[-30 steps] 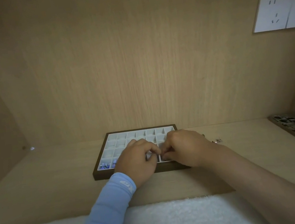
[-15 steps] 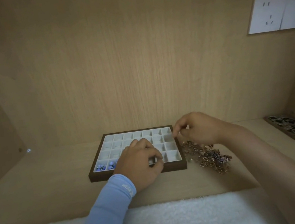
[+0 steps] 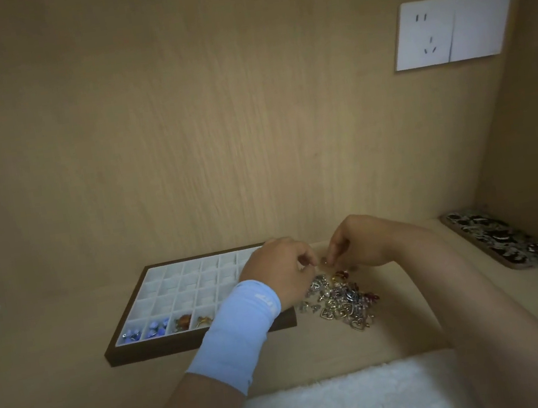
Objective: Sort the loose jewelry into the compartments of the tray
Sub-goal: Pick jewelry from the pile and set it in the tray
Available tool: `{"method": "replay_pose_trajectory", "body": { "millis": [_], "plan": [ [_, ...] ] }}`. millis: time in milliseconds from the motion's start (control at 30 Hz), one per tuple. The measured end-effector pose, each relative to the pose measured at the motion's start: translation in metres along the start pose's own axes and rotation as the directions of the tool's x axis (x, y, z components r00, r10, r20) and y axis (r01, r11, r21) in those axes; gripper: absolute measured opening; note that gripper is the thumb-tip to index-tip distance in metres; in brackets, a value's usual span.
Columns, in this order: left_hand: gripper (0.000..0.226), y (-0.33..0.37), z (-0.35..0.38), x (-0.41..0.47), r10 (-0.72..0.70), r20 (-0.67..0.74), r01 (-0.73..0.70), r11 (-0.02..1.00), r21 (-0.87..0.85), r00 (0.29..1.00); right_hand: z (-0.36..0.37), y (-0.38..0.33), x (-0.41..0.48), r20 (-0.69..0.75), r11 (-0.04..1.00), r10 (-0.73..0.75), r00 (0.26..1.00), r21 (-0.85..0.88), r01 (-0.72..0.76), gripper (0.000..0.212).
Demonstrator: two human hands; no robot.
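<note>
A dark-framed tray [image 3: 150, 350] with white compartments lies on the wooden shelf. Its front row holds blue beads [image 3: 155, 328] and amber pieces [image 3: 184, 321]. A heap of loose jewelry [image 3: 341, 299] lies just right of the tray. My left hand [image 3: 282, 271], with a light blue wrist sleeve, hovers over the tray's right edge, fingers pinched. My right hand [image 3: 358, 246] is above the heap's far side, thumb and finger pinched on a small gold piece [image 3: 326, 261]. The two hands nearly touch. Whether the left hand grips the piece too is hidden.
A patterned flat object [image 3: 500, 237] lies at the far right by the side wall. A white wall socket [image 3: 450, 29] sits on the back panel. White fluffy fabric [image 3: 340, 401] covers the near edge. Wooden walls close the space on three sides.
My left hand moved from the tray's front to its right edge. My right hand came down toward the heap and met the left hand. The view shifted, showing more of the tray's front row.
</note>
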State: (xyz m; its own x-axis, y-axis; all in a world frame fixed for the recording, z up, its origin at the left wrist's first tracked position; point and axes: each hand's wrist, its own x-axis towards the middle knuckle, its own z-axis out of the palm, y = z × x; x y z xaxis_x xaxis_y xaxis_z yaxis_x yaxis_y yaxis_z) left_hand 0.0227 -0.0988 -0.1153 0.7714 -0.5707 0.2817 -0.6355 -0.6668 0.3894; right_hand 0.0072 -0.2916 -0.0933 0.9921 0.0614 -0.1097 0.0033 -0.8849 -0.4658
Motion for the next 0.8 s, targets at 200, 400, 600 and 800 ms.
{"method": "replay_pose_trajectory", "body": {
  "millis": [200, 400, 600, 800],
  "plan": [
    [0.014, 0.006, 0.018, 0.015, 0.012, 0.069, -0.016, 0.998, 0.065, 0.998, 0.009, 0.007, 0.006, 0.004, 0.999, 0.005, 1.0, -0.036, -0.004, 0.019],
    [0.01, -0.004, 0.029, 0.011, 0.03, 0.032, -0.029, 1.0, -0.002, 0.999, 0.012, 0.012, 0.01, -0.024, 0.999, -0.001, 1.0, -0.034, 0.0, 0.017],
    [0.008, -0.006, 0.027, 0.014, -0.136, -0.023, 0.116, 0.91, -0.397, 0.99, -0.002, 0.006, 0.003, -0.07, 0.991, -0.04, 0.997, 0.125, 0.048, 0.004],
    [0.013, -0.007, 0.016, 0.013, -0.237, -0.029, 0.184, 0.822, -0.539, 0.971, -0.004, -0.003, 0.004, -0.118, 0.939, -0.076, 0.99, 0.327, 0.111, 0.007]
  ]
}}
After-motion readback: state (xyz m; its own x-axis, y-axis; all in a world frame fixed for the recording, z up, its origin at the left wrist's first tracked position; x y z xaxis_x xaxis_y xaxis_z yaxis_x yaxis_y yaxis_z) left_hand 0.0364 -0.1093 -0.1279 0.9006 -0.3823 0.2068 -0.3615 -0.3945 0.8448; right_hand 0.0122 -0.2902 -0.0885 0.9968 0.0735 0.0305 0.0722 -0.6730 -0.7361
